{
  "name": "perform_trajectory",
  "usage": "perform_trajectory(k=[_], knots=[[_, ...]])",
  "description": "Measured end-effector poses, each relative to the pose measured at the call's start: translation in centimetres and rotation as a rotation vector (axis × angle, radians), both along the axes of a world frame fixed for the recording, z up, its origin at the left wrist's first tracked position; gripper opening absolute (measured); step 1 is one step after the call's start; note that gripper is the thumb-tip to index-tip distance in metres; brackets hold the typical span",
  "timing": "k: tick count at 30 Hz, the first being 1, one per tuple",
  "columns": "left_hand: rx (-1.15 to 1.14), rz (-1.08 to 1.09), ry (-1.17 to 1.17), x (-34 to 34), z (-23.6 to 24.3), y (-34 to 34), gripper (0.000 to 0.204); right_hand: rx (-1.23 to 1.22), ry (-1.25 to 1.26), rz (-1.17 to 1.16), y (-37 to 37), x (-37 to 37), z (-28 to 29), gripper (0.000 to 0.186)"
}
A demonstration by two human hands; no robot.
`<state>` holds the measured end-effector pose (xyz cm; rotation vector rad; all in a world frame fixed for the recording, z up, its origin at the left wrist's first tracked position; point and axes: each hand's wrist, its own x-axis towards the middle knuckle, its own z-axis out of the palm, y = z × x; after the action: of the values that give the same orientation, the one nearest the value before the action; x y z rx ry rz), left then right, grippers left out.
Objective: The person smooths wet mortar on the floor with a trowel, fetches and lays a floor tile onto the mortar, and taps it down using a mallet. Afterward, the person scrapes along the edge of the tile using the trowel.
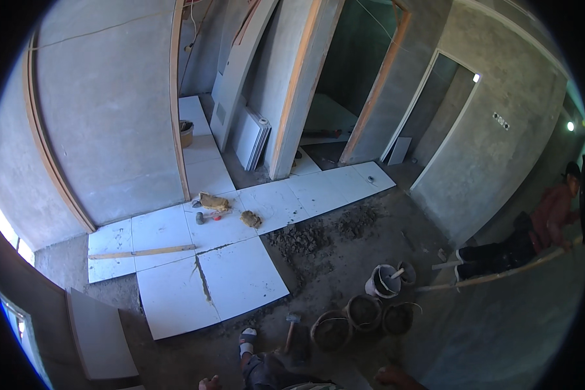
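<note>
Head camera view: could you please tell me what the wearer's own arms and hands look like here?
Very little of them shows. Only slivers reach in at the lower edge: the left hand and the right hand. Both appear bare, with no glove, sleeve, watch or ring visible on the parts in view. They are too cropped and dim to tell anything more.

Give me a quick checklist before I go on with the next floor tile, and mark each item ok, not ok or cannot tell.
1. Hammer within reach, lying by the foot: ok.
2. Buckets holding mortar: ok, the three dark ones look filled.
3. Bed of loose mortar spread flat beside the laid white tiles: not ok, lumpy.
4. Tile faces clean: not ok, mortar clumps sit on them.
5. Wooden straightedge at hand: ok, lying on the tiles.
6. Hands free: cannot tell, barely in view.
</note>
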<state>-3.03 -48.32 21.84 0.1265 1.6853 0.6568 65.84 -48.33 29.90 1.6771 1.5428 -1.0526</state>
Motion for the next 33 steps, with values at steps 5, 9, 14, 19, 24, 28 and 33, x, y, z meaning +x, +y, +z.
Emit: perform_trajectory(k=[5, 9, 14, 19, 24, 28, 33], knots=[[0.004, -0.047, 0.103, -0.7, 6.2, 3.6, 0.038, -0.163, 0.182, -0.125, 0.7, -7.0, 9.8, 0.023], [0.013, 0.002, 0.175, -1.1, 10.0, 3.6, 0.038, -0.283, 0.318, -0.368, -0.6, -13.0, 19.3, 0.035], [0.033, -0.11, 0.114, -4.6, 6.0, 0.2, 0.038, -0.036, 0.293, -0.204, -1.8, -17.3, 21.0, 0.042], [0.15, -0.193, 0.086, -7.6, 2.5, 1.2, 0.033, -0.036, 0.512, -0.436, -2.4, -19.6, 21.3, 0.038], [0.244, -0.197, 0.111, -9.0, 4.9, 7.5, 0.027, 0.05, 0.54, -0.471, 0.0, -23.0, 21.8, 0.04], [0.323, -0.187, 0.141, -11.7, 6.4, 10.1, 0.023, 0.078, 0.524, -0.421, 3.3, -26.0, 21.4, 0.042], [0.358, -0.159, 0.16, -16.6, 3.8, 10.1, 0.021, 0.102, 0.49, -0.35, 7.3, -30.2, 21.1, 0.044]])
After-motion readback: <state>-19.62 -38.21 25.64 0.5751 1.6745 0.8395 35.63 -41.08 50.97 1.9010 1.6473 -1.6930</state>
